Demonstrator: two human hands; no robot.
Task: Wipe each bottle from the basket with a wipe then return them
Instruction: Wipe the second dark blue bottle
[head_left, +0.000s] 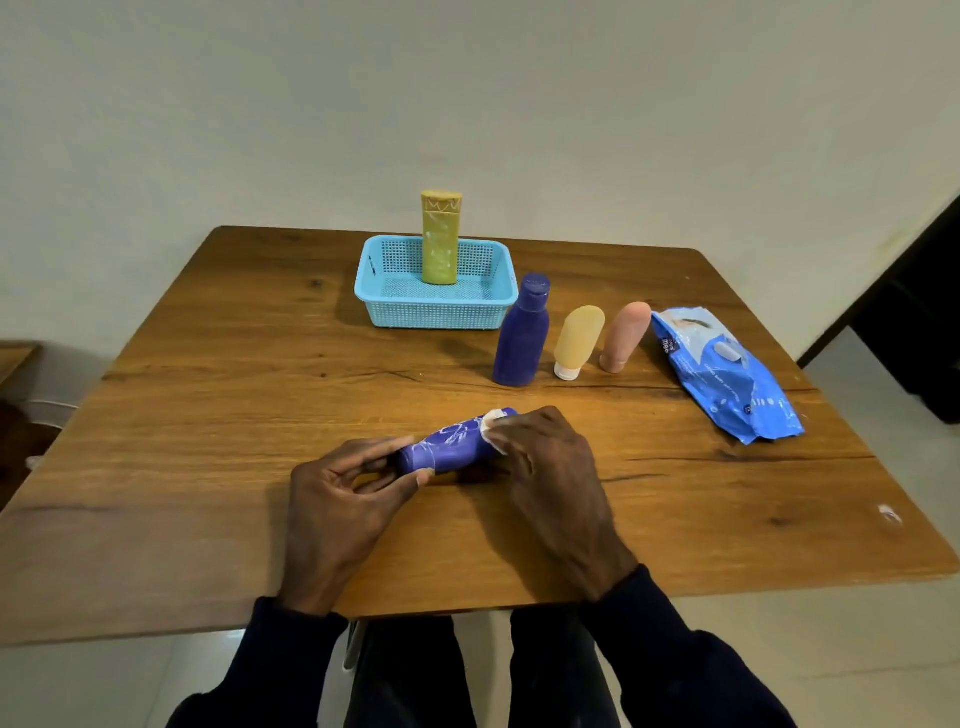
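Right now the left hand (343, 493) pinches one end of the purple bottle (452, 449), sideways well in front of the basket (436, 314); the right hand (553, 467) clamps the wipe (492, 427) on its other end. A hard rub could twist it from that pinch.

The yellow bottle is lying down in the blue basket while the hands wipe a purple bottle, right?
Not quite. The yellow bottle stands upright in the blue basket, as the head view shows. The rest is right: the left hand holds the purple bottle and the right hand presses a wipe on it.
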